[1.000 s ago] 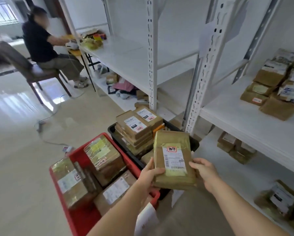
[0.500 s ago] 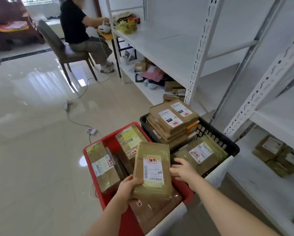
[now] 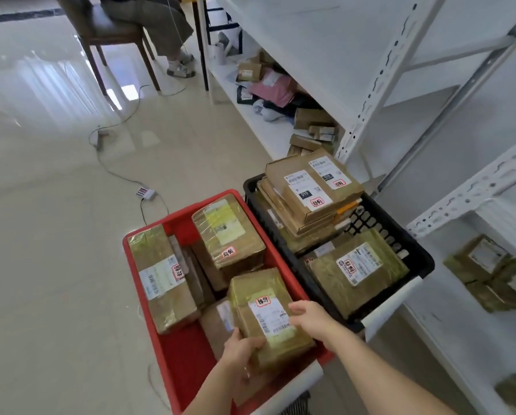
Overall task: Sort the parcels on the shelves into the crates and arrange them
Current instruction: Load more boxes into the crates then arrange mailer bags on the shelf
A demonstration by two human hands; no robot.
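While the white shelving (image 3: 379, 94) fills the right side w/ taped brown parcels on its low shelf (image 3: 487, 274), two crates sit on the floor beside it: a red crate (image 3: 178, 348) on the left, a black crate (image 3: 400, 238) touching its right wall. Black crate holds a tall stack of flat cardboard parcels (image 3: 310, 190) at the far end and a taped flat parcel (image 3: 355, 274) nearer. Red crate has a long parcel (image 3: 161, 277) along its left wall and a boxy one (image 3: 229, 235) at the far end.

The held parcel (image 3: 268, 316), label up, is at the near right of the red crate, lying over another parcel that's mostly hidden under it. Left hand (image 3: 238, 354) grips its near left corner, fingers curled round the edge; right hand (image 3: 310, 319) is on its right edge, fingers bent over the label side, thumb hidden. Label text too blurred to read. A seated person (image 3: 149, 22) at top left is cut off above the waist.
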